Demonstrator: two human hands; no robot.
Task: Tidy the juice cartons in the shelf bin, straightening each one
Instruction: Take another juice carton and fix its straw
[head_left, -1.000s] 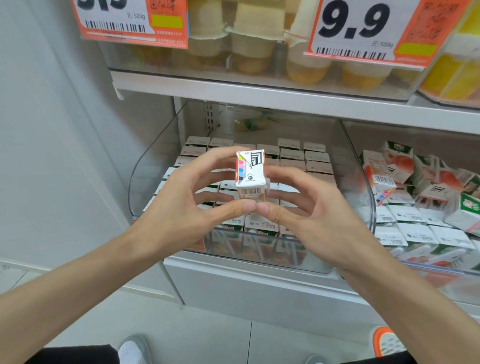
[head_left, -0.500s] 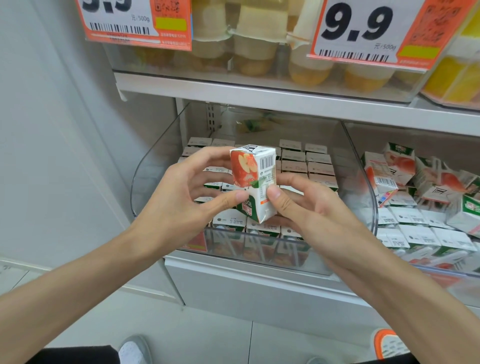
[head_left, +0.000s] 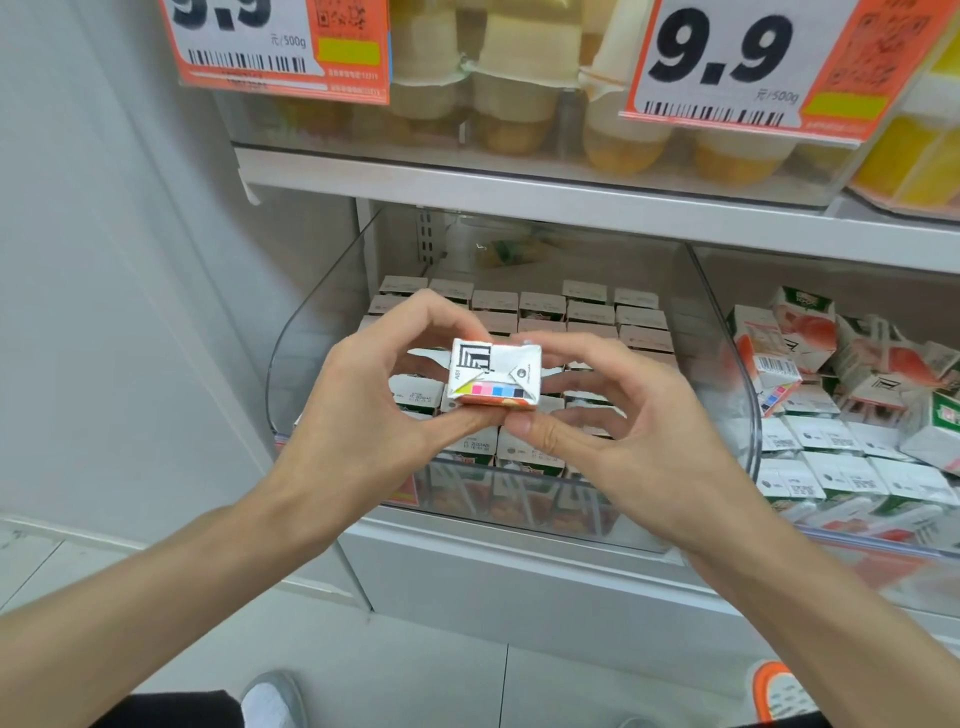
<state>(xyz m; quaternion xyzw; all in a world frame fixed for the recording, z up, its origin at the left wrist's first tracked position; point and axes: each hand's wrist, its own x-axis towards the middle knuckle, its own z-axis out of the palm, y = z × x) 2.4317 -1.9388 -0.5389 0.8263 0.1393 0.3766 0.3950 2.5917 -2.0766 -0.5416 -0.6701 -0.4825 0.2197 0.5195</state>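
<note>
Landmark, shelf bin (head_left: 311, 332): clear plastic with a curved front wall, set on the lower shelf.
Held juice carton (head_left: 496, 374): raised in front of the bin and above its front rim, clear of the rows inside. The folded end with its strip of colour squares faces the camera.
Left hand (head_left: 358, 421): grasps the carton, thumb under its lower edge and fingers curled over its upper left.
Right hand (head_left: 639, 441): also grasps the carton, thumb at the lower right corner and fingers curled round the far side.
Stocked cartons (head_left: 592, 312): inside the bin, upright in orderly rows.
Neighbouring bin (head_left: 878, 545): just right of the shelf bin, with several cartons lying tumbled over the rows.
Price tags (head_left: 727, 62): above the bin, orange and white, marked 9.9.
Fruit cups (head_left: 519, 104): above the bin, behind the tags.
</note>
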